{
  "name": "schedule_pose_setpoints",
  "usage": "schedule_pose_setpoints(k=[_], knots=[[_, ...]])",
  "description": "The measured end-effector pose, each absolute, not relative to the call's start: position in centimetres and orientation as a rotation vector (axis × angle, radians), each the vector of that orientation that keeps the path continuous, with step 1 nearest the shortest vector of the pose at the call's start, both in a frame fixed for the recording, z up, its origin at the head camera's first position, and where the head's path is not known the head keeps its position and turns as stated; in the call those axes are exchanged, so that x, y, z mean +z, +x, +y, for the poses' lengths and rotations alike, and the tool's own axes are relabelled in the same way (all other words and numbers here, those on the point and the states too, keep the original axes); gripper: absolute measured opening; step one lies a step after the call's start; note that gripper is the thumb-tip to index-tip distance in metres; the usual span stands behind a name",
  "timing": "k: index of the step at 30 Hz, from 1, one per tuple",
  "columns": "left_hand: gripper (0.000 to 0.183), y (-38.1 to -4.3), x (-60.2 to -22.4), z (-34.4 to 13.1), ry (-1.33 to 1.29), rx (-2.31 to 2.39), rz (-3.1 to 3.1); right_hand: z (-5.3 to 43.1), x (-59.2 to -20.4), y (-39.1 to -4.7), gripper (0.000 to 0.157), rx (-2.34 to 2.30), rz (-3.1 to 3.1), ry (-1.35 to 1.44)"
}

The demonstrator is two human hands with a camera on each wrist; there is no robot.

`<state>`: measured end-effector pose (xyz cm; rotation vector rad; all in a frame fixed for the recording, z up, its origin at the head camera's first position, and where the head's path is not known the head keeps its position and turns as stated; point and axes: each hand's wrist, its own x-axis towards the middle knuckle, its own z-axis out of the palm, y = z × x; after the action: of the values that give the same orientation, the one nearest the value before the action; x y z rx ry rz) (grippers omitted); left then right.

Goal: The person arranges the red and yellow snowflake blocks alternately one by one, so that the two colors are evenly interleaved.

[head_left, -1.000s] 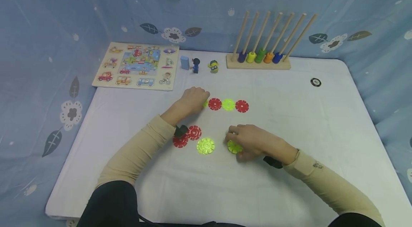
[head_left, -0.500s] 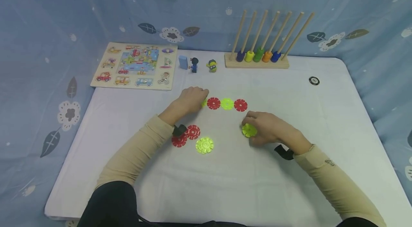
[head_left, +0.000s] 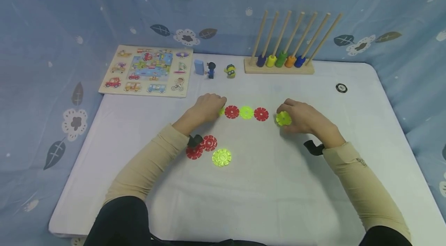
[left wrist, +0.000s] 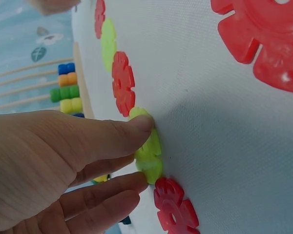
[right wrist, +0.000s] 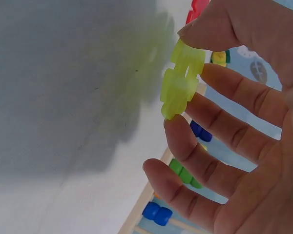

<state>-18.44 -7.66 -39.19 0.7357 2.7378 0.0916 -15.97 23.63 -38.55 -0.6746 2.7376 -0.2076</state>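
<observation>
The lime disc (in right fingers) has neared the disc row.

Puzzle board far left on tbl, peg rack far right, figurines btwn. Disc row mid-tbl, left hand at left end; other discs nearer.

A curtained-off toy corner (home or studio, I cannot tell): blue flower-print cloth hangs behind and on both sides of the white table, with a picture puzzle and peg abacus along the table's far edge.
</observation>
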Motion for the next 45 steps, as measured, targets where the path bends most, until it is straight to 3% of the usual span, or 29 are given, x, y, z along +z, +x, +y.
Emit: schedule_pose_setpoints(k=[17,37,45], knots=[[0.030,-18.7,-39.6,-8.0,0.771,0.094,2.773,22.8,-39.8,-18.9,0.045,-0.282,2.684,-0.720],[0.029,-18.8,-39.6,-8.0,0.786,0.101,2.770,23.2,-39.9,-18.7,0.046,-0.367,2.663,-0.708],[0.028,-18.8,-39.4,-8.0,0.790,0.093,2.768,21.6,-39.3,-17.6,0.040,-0.310,2.767,-0.870]])
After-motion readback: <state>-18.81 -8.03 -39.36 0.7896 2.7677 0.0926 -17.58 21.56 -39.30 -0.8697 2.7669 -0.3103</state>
